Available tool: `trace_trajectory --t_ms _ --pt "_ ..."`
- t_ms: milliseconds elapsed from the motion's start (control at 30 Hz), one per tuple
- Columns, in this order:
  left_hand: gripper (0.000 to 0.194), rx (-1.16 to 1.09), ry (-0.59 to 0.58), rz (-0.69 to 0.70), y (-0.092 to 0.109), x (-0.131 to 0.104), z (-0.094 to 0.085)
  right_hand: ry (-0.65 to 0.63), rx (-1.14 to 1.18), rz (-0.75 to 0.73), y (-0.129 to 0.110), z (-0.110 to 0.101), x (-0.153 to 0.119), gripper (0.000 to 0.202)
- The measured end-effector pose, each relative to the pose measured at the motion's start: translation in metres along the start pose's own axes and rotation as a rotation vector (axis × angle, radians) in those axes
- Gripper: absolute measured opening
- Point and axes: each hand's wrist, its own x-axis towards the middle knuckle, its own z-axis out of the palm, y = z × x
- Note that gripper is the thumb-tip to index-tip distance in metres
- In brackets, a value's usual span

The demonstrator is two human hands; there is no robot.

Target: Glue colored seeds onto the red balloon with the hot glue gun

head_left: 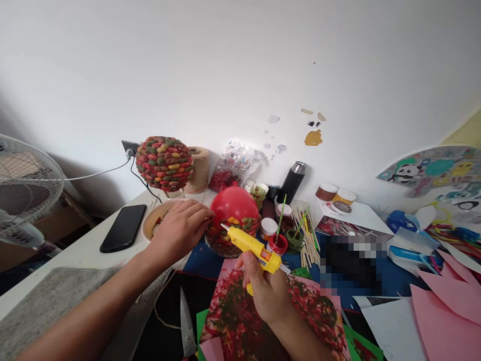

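A red balloon (pixel 233 204) stands in the middle, its lower part covered with red, green and yellow painted pieces. My right hand (pixel 268 288) is wrapped round a yellow glue gun (pixel 248 244), whose nozzle points at the covered part of the balloon. My left hand (pixel 182 225) is at the balloon's left side, fingers pressed together at its edge; whatever they pinch is too small to make out. Beneath that hand is a bowl (pixel 150 220) with small pieces in it. At the back left, a finished-looking ball (pixel 164 164) is covered all over with similar coloured pieces.
A phone (pixel 123 228) lies left of the bowl, near a fan (pixel 28 185). Scissors (pixel 187 323) and a paint-stained sheet (pixel 240 321) lie in front. Open paint jars (pixel 277 244), sticks (pixel 308 250) and a black flask (pixel 292 181) stand right of the balloon. Pink paper (pixel 443 321) is far right.
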Motion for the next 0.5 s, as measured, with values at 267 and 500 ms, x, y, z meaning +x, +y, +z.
trace_trajectory --t_ms 267,500 --pt "0.021 -0.075 0.027 0.004 0.0024 0.0007 0.0041 0.000 0.000 -0.009 -0.0014 0.0000 -0.0010 0.061" --pt "0.019 -0.122 0.069 0.036 0.0065 0.0005 0.0063 0.032 0.032 -0.001 -0.0020 0.0022 -0.0010 0.062"
